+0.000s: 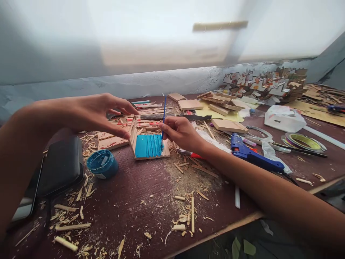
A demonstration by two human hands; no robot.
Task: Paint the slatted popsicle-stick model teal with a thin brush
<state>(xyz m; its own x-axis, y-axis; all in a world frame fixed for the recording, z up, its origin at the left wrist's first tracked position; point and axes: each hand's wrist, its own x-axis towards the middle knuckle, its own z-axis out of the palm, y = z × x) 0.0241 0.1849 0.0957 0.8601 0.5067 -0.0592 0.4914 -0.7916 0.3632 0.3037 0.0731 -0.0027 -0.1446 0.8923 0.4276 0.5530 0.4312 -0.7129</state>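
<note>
A small model of wooden sticks [149, 145] lies on the dark red table [129, 201], its flat panel painted blue. My right hand [180, 133] pinches a thin blue paintbrush [163, 118], whose tip touches the panel's right edge. My left hand [104, 112] reaches from the left, with thumb and fingers closed on the model's upright stick wall [132, 133]. An open pot of blue paint [102, 163] stands just left of the model.
A black case [62, 165] and a phone [25, 203] lie at the left. A blue glue gun [253, 154], tape rolls [303, 141], wooden blocks [190, 104] and a cardboard model [265, 84] fill the right and back. Wood shavings are scattered everywhere.
</note>
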